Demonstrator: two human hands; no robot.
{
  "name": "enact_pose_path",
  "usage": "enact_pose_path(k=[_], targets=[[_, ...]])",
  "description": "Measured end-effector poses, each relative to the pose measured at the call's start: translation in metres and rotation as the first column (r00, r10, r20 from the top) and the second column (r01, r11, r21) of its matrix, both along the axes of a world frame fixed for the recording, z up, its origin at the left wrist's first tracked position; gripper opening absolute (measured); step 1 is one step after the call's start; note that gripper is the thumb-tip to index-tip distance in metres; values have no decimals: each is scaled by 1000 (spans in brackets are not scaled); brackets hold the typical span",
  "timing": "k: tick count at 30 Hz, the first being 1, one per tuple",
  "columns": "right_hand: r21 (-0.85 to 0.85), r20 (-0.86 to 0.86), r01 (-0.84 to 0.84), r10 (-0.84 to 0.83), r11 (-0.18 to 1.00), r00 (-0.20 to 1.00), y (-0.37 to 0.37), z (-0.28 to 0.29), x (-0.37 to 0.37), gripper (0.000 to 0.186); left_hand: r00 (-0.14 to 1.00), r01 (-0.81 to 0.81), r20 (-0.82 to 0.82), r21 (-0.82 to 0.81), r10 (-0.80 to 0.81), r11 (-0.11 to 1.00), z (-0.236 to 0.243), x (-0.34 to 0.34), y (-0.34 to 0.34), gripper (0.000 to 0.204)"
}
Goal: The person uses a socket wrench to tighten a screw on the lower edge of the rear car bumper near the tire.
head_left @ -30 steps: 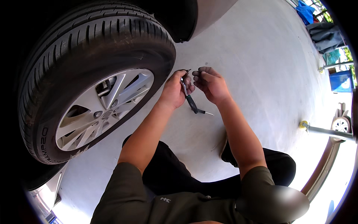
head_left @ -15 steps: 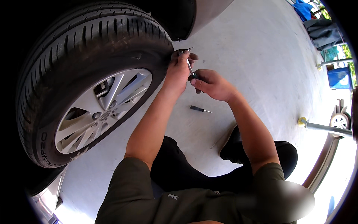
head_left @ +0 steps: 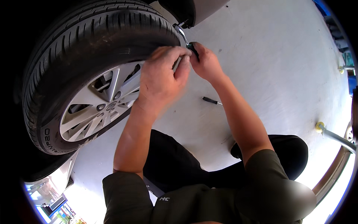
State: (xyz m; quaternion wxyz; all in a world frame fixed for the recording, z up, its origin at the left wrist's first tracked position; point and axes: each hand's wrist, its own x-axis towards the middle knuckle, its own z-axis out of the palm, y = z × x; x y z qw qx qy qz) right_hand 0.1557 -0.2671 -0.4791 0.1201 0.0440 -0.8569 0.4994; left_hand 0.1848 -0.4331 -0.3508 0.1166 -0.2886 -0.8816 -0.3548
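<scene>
My right hand (head_left: 204, 61) is closed around the dark handle of a ratchet wrench (head_left: 181, 33). The wrench's shiny shaft slants up and left, and its head, fitted with a small bit or socket, is beside the tire's upper right edge, below the car's body panel. Close to the left of that grip is my left hand (head_left: 159, 78), slightly blurred, thumb and forefinger apart with a gap between them. Nothing shows in it, though its other fingers are partly hidden. Behind it stands the car wheel (head_left: 112, 86), a black tire on a silver spoked rim.
A small dark-handled screwdriver (head_left: 211, 100) lies on the grey floor (head_left: 276, 74), its tip hidden by my right forearm. The car's body panel (head_left: 209, 13) overhangs at the top. At right runs a metal pole (head_left: 337, 139) with a yellow end.
My left hand has let go of the wrench's head end and come back toward me. My right hand has raised the wrench up toward the car's panel. The view has shifted somewhat.
</scene>
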Motion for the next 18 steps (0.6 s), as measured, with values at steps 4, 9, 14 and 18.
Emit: enact_pose_path(k=[4,9,14,18], targets=[[-61,18,32,-31,998,999,-18,1,-3,24,955,-99,-298,-342,-8,934,57,-47,22,16],[-71,154,140,-128,988,980,-33,8,2,28,996,-78,-87,-969,-28,235,68,-120,65,23],[-92,247,132,-105,987,963,-35,16,4,29,933,339,344,-939,-104,-65,49,-212,58,38],[-69,185,164,-149,984,971,-36,14,1,29,874,481,462,-868,-154,126,31,-247,52,36]])
